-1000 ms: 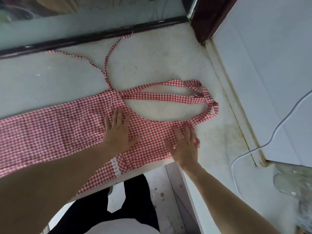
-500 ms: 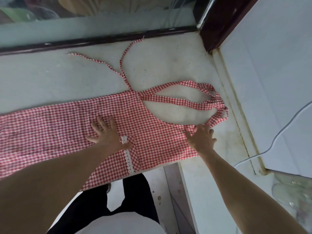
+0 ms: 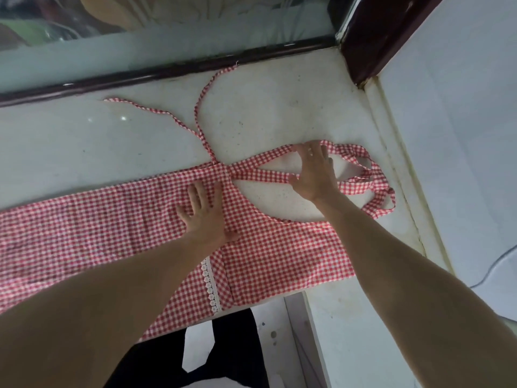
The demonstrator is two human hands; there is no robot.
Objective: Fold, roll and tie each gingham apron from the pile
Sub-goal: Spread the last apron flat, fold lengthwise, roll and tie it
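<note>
Head view, our listing: red-and-white gingham cotton apron (image 3: pixel 279 256), folded lengthwise, lace-trimmed; left hand (image 3: pixel 205 217) flat, fingers released; right hand (image 3: pixel 314 172) flat, fingers spread on neck straps (image 3: pixel 361 169).

One head-worn camera looks steeply down, close over a pale counter (image 3: pixel 279 107) at a window.

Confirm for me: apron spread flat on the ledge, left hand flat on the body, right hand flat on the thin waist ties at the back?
Not quite. The head view shows the right hand on the wide neck straps, not the thin waist ties, which lie untouched. The left hand is flat on the apron.
</note>
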